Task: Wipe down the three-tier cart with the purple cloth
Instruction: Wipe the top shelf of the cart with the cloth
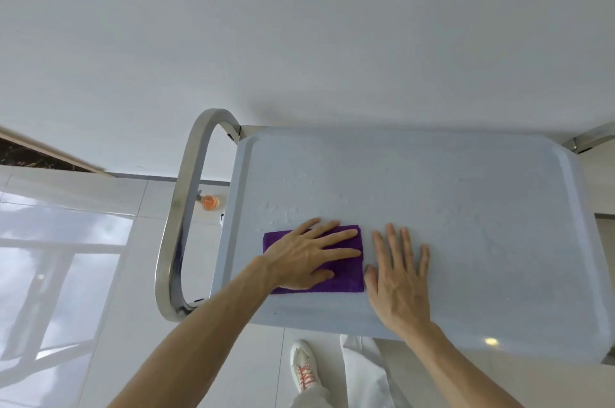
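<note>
Presently left hand (307, 256) presses flat on cloth (346, 277) near handle (181, 217); right hand (397, 277) flat, empty, beside it. Droplets beyond cloth risk smearing; wet tray (466, 194) invites slipping.

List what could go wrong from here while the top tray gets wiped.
1. Water droplets sit just beyond the purple cloth; a short stroke may miss them.
2. The right hand lies flat on the tray beside the cloth and may smear it.
3. The left hand presses near the cart's handle end; the cart might roll.
</note>
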{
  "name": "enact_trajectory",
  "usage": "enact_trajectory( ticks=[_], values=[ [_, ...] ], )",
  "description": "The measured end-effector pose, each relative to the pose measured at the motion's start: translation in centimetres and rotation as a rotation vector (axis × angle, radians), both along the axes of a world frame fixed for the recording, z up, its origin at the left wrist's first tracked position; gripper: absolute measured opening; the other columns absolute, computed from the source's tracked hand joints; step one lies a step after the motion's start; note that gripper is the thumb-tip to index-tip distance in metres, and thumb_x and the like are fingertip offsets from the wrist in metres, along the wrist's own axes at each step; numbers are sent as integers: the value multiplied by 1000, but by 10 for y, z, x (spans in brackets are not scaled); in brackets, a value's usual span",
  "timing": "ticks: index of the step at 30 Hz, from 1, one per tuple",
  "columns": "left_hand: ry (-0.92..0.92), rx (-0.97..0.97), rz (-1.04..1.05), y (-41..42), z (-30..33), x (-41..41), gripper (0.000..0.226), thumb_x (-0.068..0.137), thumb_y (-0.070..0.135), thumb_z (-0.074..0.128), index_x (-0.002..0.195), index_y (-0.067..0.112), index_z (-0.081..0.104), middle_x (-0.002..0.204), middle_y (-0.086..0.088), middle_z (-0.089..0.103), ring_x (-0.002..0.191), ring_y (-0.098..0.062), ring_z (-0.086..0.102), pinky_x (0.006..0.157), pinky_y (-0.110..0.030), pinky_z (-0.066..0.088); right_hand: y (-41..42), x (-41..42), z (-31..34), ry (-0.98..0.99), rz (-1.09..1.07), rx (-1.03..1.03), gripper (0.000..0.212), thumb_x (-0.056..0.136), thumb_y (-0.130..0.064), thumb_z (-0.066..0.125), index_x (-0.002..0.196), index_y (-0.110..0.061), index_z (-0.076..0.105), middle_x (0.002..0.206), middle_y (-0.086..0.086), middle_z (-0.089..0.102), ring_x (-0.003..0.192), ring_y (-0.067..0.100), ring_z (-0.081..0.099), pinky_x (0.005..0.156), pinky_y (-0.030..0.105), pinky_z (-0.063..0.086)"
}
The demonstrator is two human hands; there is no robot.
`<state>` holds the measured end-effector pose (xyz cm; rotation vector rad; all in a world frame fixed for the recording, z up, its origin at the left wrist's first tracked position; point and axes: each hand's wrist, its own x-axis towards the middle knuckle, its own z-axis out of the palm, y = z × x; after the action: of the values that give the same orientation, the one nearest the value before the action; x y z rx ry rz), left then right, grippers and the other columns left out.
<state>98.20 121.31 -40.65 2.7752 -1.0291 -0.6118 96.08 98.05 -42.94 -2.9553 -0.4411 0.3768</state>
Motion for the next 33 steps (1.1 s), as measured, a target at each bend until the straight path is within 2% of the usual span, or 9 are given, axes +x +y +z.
enact_trajectory(
  ticks=[3, 7, 12, 15, 18, 20, 28, 33],
  values=[
    [-97, -9, 27, 14, -18, -7, 57, 102, 56, 29, 155, 41, 14, 165, 9, 6, 152, -21, 7, 123, -46, 7, 3, -4, -11, -79, -44, 32, 59, 96, -36, 29, 152, -16, 35, 161, 10, 25, 150, 30, 18, 118, 61, 15],
    [-190, -64, 474, 21, -34, -45, 60, 102, 57, 28, 156, 35, 15, 165, 6, 8, 152, -20, 8, 121, -49, 17, -5, -10, -28, -188, -16, 10, 58, 99, -40, 31, 154, -20, 29, 162, 7, 22, 151, 27, 15, 117, 60, 16],
    [-187, 46, 907, 11, -30, -99, 65, 99, 55, 29, 157, 26, 19, 165, -2, 12, 151, -29, 14, 121, -53, 15, 3, -13, -27, -211, -41, 4, 57, 98, -37, 29, 151, -18, 35, 160, 8, 28, 149, 29, 21, 118, 59, 14],
    [-244, 90, 850, 20, -24, -107, 70, 96, 57, 33, 155, 21, 24, 164, -8, 15, 150, -32, 16, 120, -57, 9, 10, -7, -22, -207, -40, 56, 55, 96, -35, 33, 148, -17, 40, 157, 12, 33, 146, 35, 28, 113, 64, 18],
    [-256, -10, 575, 31, -24, -100, 65, 98, 59, 33, 155, 28, 25, 165, -4, 12, 152, -26, 5, 120, -57, 11, 18, -6, -20, -188, 80, 38, 57, 97, -43, 33, 152, -25, 31, 160, 7, 27, 148, 33, 24, 112, 65, 17],
    [-231, -11, 479, 32, -29, -100, 62, 100, 60, 29, 155, 32, 23, 165, -3, 11, 153, -25, 2, 120, -56, 13, 24, -11, -21, -189, 79, 25, 54, 100, -45, 29, 152, -30, 31, 161, 4, 26, 149, 31, 20, 115, 64, 14],
    [-262, 80, 806, 41, -43, -149, 63, 101, 57, 27, 156, 28, 21, 165, -6, 13, 152, -28, 4, 121, -55, 12, 27, -16, -29, -196, 39, -10, 52, 102, -47, 25, 153, -38, 25, 163, -1, 20, 151, 28, 15, 118, 61, 11],
    [-276, 107, 877, 52, -43, -108, 65, 99, 58, 28, 156, 26, 22, 164, -9, 16, 152, -31, 4, 121, -56, 10, 33, -11, -31, -202, 33, 1, 53, 102, -47, 25, 153, -36, 25, 163, 0, 22, 151, 29, 14, 117, 62, 11]
  ],
)
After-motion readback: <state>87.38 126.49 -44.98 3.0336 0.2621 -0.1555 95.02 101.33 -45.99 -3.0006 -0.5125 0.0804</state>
